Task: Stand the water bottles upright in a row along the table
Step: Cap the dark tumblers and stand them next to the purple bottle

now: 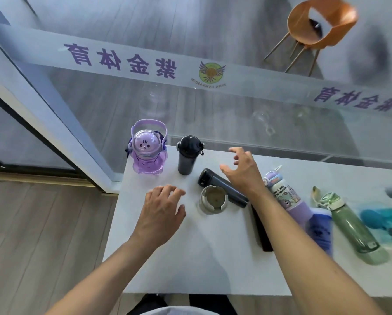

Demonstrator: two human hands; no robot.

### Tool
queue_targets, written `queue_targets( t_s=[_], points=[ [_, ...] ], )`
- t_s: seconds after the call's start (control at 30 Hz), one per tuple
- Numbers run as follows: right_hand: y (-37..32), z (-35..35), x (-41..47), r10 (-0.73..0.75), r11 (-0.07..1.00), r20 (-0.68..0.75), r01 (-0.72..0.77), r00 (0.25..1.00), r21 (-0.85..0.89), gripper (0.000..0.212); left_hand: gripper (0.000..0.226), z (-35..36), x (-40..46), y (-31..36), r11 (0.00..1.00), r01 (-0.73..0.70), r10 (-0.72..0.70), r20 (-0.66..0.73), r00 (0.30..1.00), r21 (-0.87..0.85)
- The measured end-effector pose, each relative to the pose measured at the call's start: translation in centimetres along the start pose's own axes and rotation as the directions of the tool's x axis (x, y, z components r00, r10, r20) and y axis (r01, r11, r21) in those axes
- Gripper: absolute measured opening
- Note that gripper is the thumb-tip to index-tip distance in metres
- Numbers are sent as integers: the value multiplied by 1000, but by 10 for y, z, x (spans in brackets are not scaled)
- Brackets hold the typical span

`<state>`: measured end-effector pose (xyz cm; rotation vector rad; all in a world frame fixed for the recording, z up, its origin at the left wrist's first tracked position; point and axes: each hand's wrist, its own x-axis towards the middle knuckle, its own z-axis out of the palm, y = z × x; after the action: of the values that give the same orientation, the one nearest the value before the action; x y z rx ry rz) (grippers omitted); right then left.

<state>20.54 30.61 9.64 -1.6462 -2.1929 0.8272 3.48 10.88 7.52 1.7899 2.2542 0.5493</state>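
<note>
My left hand (pixel 162 206) rests palm-down on the counter (pixel 190 258), fingers loosely spread, empty; my right hand (pixel 242 169) hovers with fingers splayed, grasping nothing, over the lying black bottle (pixel 215 185); purple bottle (pixel 147 151) and dark bottle (pixel 187 155) stand upright.

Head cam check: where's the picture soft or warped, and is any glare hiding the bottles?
Head view: sharp at centre on the two upright bottles, purple and black; right edge smeared, so the teal bottle is a blur; wide-angle bends the glass wall, which shows faint reflections, no glare on bottles.

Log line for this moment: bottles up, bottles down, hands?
upright: purple bottle, black bottle | lying: black flask, green bottle | left hand empty | right hand open
</note>
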Motion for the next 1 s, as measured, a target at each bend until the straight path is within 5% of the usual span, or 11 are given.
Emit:
queue_targets(
  t_s=[0.2,0.5,0.8,1.0],
  points=[
    [45,7,9,29,999,173,-26,984,-23,50,42,21,2,43,999,-25,24,31,999,23],
    [79,39,55,-31,995,449,70,893,-70,58,69,60,18,104,992,125,-128,123,984,34],
    [62,70,85,-72,958,592,220,803,-183,84,53,75,28,119,982,186,-186,-14,982,-26],
    [58,84,91,-43,947,659,240,751,-212,69,52,73,29,119,976,214,-214,15,977,-27]
  ],
)
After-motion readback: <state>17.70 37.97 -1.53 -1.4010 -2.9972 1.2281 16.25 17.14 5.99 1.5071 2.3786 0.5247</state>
